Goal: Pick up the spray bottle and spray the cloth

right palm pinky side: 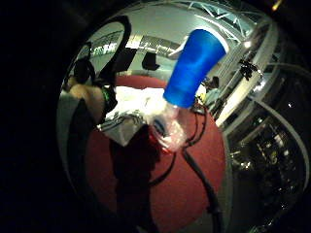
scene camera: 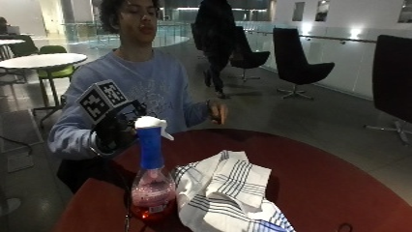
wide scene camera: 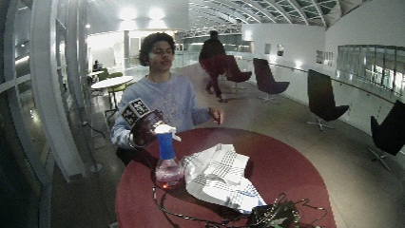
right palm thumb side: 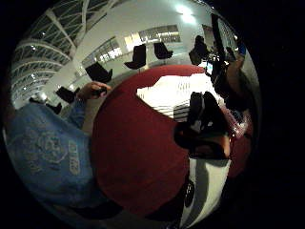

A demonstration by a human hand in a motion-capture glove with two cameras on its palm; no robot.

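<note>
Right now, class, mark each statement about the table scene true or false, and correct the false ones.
1. The spray bottle stands upright on the red table. True.
2. The cloth is plain green. False: it is white with dark stripes.
3. The gloved right hand is beside the bottle's blue neck. True.
4. The bottle lies on top of the cloth. False: it stands beside it.
5. The bare hand presses the cloth. False: it is raised behind the table.

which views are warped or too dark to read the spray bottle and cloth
Both palm views bulge round with black edges; the little-finger one shows the spray bottle clearly, the thumb one washes out the cloth. The outside view is dim but straight; the wide one bends its edges.
</note>
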